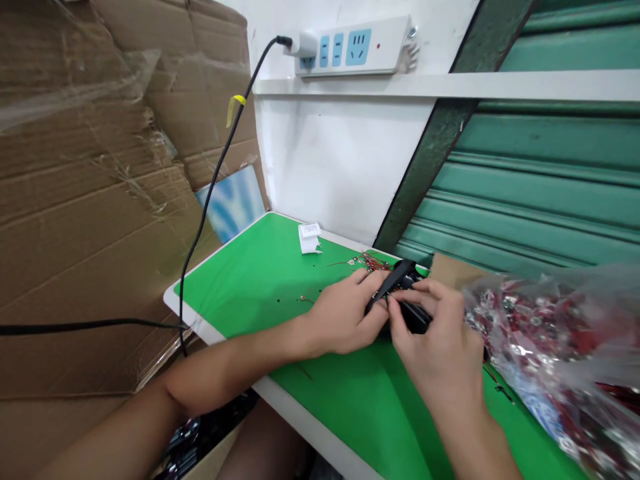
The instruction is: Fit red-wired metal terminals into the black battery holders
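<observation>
A black plastic device (416, 317), its exact kind unclear, lies between my hands over the green tabletop (240, 273). My left hand (350, 312) is closed around its left side, thumb and fingers near a flat black strip (395, 279) that slants up from it. From the right, my right hand (443, 333) pinches at the middle of the device, fingertips close to the left thumb. Whatever small piece sits between those fingertips is hidden. Just behind the hands lies a small heap of red wires with round metal ends (375, 262).
At the right a clear plastic bag (555, 333) bulges with red-wired parts. A white paper piece (309, 237) lies at the back. One loose wired part (305, 299) rests left of my hands. A black cable (216, 180) hangs from the power strip (355, 48); cardboard (90, 233) stands left.
</observation>
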Demonstrator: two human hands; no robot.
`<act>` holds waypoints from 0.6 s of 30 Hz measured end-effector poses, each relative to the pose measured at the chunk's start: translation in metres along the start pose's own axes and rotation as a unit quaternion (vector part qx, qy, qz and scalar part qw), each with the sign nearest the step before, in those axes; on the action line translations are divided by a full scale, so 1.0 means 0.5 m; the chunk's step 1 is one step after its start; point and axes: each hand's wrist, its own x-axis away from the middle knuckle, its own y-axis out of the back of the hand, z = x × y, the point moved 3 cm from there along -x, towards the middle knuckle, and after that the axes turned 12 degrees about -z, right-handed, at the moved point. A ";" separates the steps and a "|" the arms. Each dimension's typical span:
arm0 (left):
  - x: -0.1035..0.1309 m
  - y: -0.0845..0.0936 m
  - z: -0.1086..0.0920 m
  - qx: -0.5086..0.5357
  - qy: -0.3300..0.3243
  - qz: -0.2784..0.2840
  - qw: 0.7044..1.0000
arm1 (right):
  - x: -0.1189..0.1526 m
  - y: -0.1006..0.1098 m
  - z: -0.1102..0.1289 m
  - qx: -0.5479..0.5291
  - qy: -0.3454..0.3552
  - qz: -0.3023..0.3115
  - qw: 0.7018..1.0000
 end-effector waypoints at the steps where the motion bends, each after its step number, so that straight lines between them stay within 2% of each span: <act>1: -0.004 0.004 0.001 0.035 0.005 0.000 0.999 | -0.002 0.001 -0.006 -0.028 -0.039 -0.005 0.999; 3: -0.013 0.009 0.007 0.107 0.031 0.005 0.994 | -0.006 0.002 -0.020 -0.099 -0.136 -0.025 0.985; 5: -0.022 0.011 0.016 0.165 0.060 0.020 0.984 | -0.006 -0.005 -0.035 -0.179 -0.233 -0.031 0.955; 8: -0.030 0.007 0.026 0.224 0.063 0.061 0.971 | 0.002 -0.028 -0.048 -0.282 -0.331 0.032 0.900; 9: -0.031 0.005 0.028 0.230 0.059 0.075 0.968 | 0.005 -0.035 -0.049 -0.304 -0.343 0.054 0.887; 11: -0.032 0.003 0.032 0.226 0.055 0.095 0.968 | 0.011 -0.043 -0.050 -0.316 -0.347 0.065 0.881; 18: -0.030 0.010 0.032 0.178 0.055 0.113 0.976 | 0.020 -0.040 -0.043 -0.243 -0.313 0.040 0.917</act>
